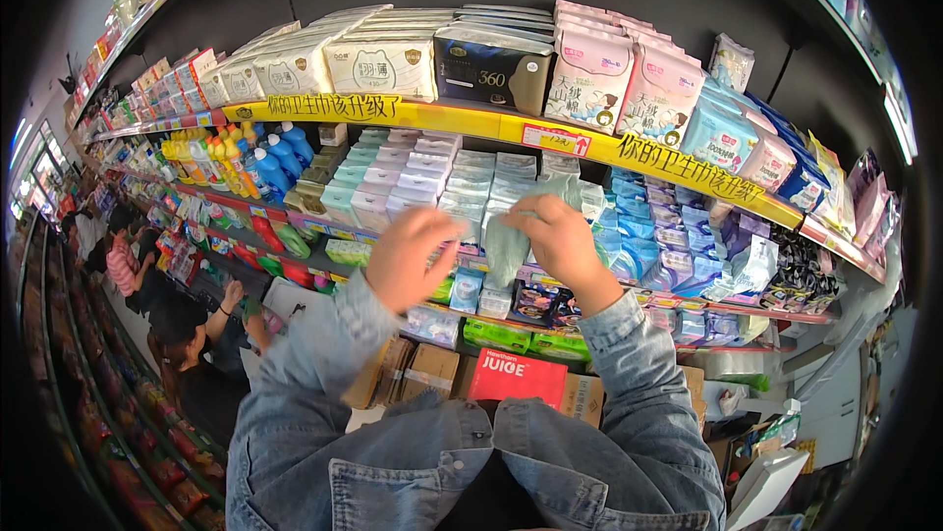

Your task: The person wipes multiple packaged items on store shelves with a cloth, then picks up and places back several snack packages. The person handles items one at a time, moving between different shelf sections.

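In front of a stocked shop shelf, my right hand [556, 240] pinches a thin grey-green cloth [507, 247] that hangs down beside its fingers. My left hand [416, 258] is raised to the left of the cloth, blurred, with its fingers bent; a gap separates it from the cloth, and whether it holds anything small cannot be told. Behind both hands are rows of pastel soft packs [368, 181] and pale packs [468, 181]. Above them, a yellow shelf-edge strip [471, 123] with writing runs below white packs [379, 70], a black pack [492, 70] and pink packs [589, 81].
Cardboard boxes [429, 369] and a red carton [516, 378] stand low before me. Blue bottles [272, 174] line the shelf at left. A person in a black cap [177, 321] is close by on the left, with another in a striped top [121, 266] beyond. A metal post [843, 358] slants at right.
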Tool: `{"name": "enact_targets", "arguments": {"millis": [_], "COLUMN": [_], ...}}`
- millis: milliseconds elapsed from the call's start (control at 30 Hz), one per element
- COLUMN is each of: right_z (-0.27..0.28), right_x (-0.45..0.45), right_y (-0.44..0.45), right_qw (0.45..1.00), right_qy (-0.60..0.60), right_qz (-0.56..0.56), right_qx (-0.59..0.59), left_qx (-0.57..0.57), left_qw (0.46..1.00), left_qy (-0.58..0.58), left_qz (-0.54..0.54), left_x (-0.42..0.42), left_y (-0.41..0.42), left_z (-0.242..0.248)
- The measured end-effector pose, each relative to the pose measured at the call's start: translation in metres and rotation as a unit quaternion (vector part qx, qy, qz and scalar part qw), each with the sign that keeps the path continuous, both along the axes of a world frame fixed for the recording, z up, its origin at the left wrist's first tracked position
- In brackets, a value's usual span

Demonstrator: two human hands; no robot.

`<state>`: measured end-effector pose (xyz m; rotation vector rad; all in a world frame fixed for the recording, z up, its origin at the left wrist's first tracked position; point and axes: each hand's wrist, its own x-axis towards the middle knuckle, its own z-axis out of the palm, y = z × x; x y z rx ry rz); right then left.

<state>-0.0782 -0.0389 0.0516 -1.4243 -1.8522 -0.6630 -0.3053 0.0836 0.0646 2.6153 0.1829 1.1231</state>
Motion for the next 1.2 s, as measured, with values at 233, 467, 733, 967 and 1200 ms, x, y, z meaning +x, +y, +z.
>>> {"name": "enact_targets", "arguments": {"millis": [233, 467, 733, 967, 1200], "right_z": [-0.026, -0.027, -0.028, -0.031, -0.024], "right_x": [-0.006, 0.0, 0.006, 0.01, 0.012], "right_y": [-0.051, -0.089, -0.102, -0.1, -0.098], "right_qw": [0.992, 0.991, 0.988, 0.992, 0.982], "right_qy": [0.038, 0.071, 0.108, 0.098, 0.182], "right_qz": [0.004, 0.006, 0.004, -0.002, -0.044], "right_qx": [-0.122, -0.114, -0.108, -0.085, 0.03], "left_qx": [0.201, 0.201, 0.243, 0.203, 0.307], "left_qw": [0.977, 0.958, 0.941, 0.965, 0.933], "left_qy": [-0.043, 0.15, 0.181, 0.127, -0.059], "left_qz": [0.061, 0.139, 0.149, 0.11, 0.179], "left_x": [0.095, 0.143, 0.146, 0.141, 0.092], "left_y": [0.05, 0.08, 0.092, 0.092, 0.039], "left_z": [0.114, 0.165, 0.169, 0.166, 0.18]}}
